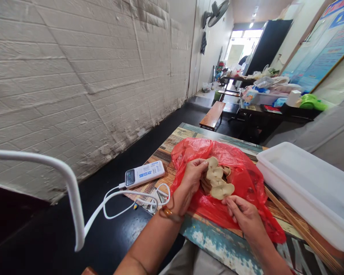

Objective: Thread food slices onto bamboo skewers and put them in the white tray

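Note:
A red plastic bag (243, 164) lies spread open on the patterned table (172, 143). Over it are several thin, round, beige slices (218, 177), overlapping in a row. My left hand (193, 175) pinches the upper end of the row between thumb and fingers. At the lower end, the thumb and fingertips of my right hand (240, 212) close on the edge of the nearest slice. More slices sit beneath, partly hidden by the row and my left hand.
A white plastic tub (306, 191) stands at the right, with thin wooden sticks (298, 225) beside it. A white power bank (145, 174) with a looping cable (109, 217) lies at the left table edge. Behind are a bench (213, 114) and a cluttered table (253, 109).

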The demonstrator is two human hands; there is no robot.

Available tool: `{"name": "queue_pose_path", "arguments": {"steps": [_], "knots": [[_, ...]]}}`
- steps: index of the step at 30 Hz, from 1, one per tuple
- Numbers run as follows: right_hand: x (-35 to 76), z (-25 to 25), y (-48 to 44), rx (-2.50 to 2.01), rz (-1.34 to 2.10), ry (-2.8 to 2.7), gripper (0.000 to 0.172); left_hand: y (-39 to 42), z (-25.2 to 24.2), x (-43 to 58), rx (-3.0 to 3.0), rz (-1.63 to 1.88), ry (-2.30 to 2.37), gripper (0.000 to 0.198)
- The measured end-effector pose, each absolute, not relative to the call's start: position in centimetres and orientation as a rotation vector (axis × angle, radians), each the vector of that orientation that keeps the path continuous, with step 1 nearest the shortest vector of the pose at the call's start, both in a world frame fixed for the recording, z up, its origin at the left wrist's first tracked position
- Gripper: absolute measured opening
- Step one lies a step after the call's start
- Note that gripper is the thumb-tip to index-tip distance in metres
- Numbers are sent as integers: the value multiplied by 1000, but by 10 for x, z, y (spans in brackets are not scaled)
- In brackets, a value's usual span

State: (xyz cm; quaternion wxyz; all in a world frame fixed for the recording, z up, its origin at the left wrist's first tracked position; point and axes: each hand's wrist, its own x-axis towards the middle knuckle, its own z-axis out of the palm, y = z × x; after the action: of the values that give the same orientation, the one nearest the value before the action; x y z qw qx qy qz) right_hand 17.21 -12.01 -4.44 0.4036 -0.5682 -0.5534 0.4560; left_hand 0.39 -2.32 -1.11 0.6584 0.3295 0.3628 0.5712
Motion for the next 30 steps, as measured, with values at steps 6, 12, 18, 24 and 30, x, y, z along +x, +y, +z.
{"name": "queue_pose_path", "arguments": {"steps": [6,12,18,24,30], "knots": [[168,-44,-120,-1419,1164,-1349,33,-23,-13,5,837,1342,854,20],[166,-48,-120,-1403,1191,-1296,35,-21,-15,7,873,1369,868,21],[166,-50,-120,-1401,1206,-1303,37,-22,-13,8,909,1388,907,17],[166,-48,-120,-1398,1195,-1313,38,-22,-11,7,921,1353,929,18],[166,-49,-119,-1398,1193,-1300,39,-24,-9,7,937,1305,935,20]]}}
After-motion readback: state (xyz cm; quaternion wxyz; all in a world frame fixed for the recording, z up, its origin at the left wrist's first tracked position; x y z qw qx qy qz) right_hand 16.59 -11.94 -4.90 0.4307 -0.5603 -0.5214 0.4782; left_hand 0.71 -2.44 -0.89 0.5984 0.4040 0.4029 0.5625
